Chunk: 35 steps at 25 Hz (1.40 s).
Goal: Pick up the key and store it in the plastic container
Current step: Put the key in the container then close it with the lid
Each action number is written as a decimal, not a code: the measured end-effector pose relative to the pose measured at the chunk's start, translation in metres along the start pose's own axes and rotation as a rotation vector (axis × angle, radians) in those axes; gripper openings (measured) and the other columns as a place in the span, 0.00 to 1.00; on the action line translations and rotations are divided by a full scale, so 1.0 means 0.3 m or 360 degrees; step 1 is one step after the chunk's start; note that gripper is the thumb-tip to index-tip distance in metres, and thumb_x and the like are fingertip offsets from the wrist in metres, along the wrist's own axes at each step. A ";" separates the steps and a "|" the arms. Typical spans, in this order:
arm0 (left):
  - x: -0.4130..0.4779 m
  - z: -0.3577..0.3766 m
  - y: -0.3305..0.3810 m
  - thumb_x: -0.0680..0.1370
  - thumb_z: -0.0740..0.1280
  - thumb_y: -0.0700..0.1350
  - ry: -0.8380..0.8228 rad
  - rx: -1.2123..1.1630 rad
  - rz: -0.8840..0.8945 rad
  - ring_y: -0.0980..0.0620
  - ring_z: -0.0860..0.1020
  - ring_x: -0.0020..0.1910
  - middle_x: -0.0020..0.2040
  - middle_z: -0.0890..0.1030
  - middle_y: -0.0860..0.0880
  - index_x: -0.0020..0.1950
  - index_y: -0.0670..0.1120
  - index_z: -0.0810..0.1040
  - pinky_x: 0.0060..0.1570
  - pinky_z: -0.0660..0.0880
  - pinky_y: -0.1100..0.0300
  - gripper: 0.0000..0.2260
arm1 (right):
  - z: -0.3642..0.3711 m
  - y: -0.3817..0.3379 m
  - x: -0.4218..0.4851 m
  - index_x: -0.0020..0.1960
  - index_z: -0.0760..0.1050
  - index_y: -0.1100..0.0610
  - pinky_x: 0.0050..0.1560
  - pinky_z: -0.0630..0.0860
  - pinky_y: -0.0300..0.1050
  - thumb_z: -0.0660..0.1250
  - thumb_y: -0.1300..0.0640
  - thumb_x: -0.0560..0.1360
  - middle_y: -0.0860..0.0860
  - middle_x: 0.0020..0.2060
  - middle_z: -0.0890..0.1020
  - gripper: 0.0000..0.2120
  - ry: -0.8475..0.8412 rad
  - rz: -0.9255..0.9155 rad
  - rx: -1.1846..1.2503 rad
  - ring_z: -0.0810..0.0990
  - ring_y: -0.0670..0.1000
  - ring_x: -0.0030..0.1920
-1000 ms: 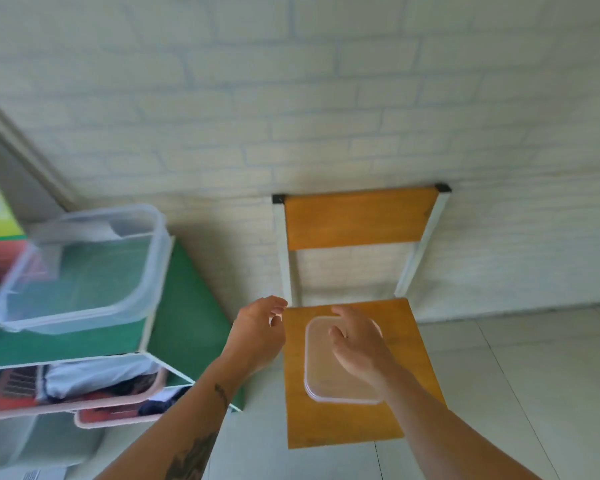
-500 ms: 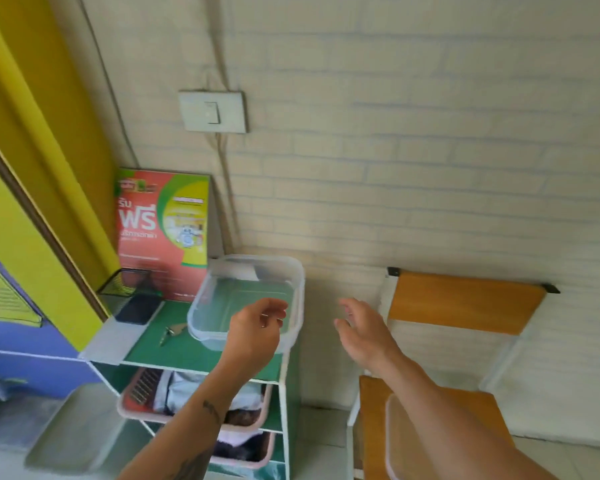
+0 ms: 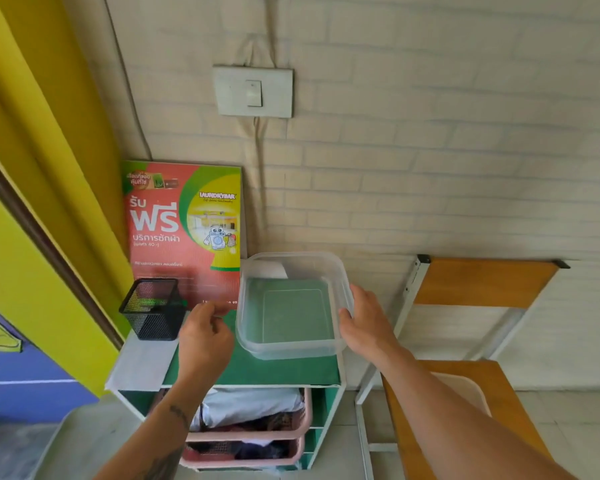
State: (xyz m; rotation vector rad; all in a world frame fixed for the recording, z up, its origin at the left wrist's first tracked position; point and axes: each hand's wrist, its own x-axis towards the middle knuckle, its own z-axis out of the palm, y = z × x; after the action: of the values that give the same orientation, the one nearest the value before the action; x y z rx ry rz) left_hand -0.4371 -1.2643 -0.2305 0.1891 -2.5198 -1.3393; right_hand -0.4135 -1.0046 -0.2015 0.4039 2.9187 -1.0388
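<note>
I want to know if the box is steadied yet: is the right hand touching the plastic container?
Touching. The head view shows the right hand with fingers pressed against the right wall of the plastic container.

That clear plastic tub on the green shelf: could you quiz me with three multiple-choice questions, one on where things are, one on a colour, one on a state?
1. Where does the plastic container stand?
A. on the green shelf top
B. on the chair seat
C. on the floor

2. What colour is the mesh pen holder?
A. white
B. black
C. pink

3. What is in the container?
A. folded clothes
B. a phone
C. nothing visible

Answers:
1. A: it sits on the green shelf top, to the right of the pen holder.
2. B: its mesh is black against the red poster.
3. C: the green top shows through its clear base. The right hand touches its right rim, while the left hand is curled over the shelf top to its left.
</note>
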 end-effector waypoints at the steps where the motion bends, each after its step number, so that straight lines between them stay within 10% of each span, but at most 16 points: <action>1: 0.008 0.004 -0.032 0.75 0.60 0.31 -0.0038 0.0041 0.0010 0.45 0.78 0.49 0.49 0.81 0.48 0.51 0.45 0.82 0.53 0.77 0.49 0.15 | 0.004 -0.004 0.004 0.78 0.52 0.52 0.66 0.67 0.51 0.57 0.53 0.81 0.52 0.75 0.61 0.27 0.0010 -0.0002 -0.0038 0.68 0.55 0.70; 12: 0.017 0.017 -0.201 0.73 0.69 0.39 -0.0448 0.0636 0.0232 0.45 0.74 0.51 0.52 0.80 0.48 0.58 0.46 0.81 0.53 0.76 0.51 0.14 | 0.042 -0.028 0.044 0.79 0.51 0.54 0.66 0.69 0.51 0.55 0.61 0.82 0.52 0.77 0.57 0.27 0.0006 -0.0115 -0.0323 0.68 0.56 0.70; 31: 0.129 -0.006 -0.003 0.75 0.67 0.33 0.0141 0.0018 0.0546 0.49 0.78 0.36 0.43 0.82 0.46 0.46 0.40 0.84 0.41 0.78 0.55 0.06 | 0.031 -0.042 0.051 0.79 0.48 0.58 0.63 0.73 0.49 0.57 0.61 0.81 0.53 0.80 0.46 0.30 -0.0017 -0.0191 -0.0671 0.74 0.56 0.66; 35: 0.165 0.053 0.170 0.76 0.67 0.37 -0.0105 -0.0059 0.0523 0.49 0.79 0.39 0.45 0.82 0.48 0.48 0.43 0.83 0.44 0.76 0.58 0.06 | 0.036 -0.038 0.061 0.79 0.49 0.58 0.60 0.76 0.51 0.57 0.61 0.81 0.53 0.80 0.47 0.29 -0.0022 -0.0159 -0.0625 0.77 0.57 0.62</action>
State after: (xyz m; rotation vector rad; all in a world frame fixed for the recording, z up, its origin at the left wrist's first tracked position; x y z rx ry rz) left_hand -0.4883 -1.2352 -0.1875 -0.2700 -2.4404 -1.2736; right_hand -0.4347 -1.0154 -0.2047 0.2361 3.0526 -0.4482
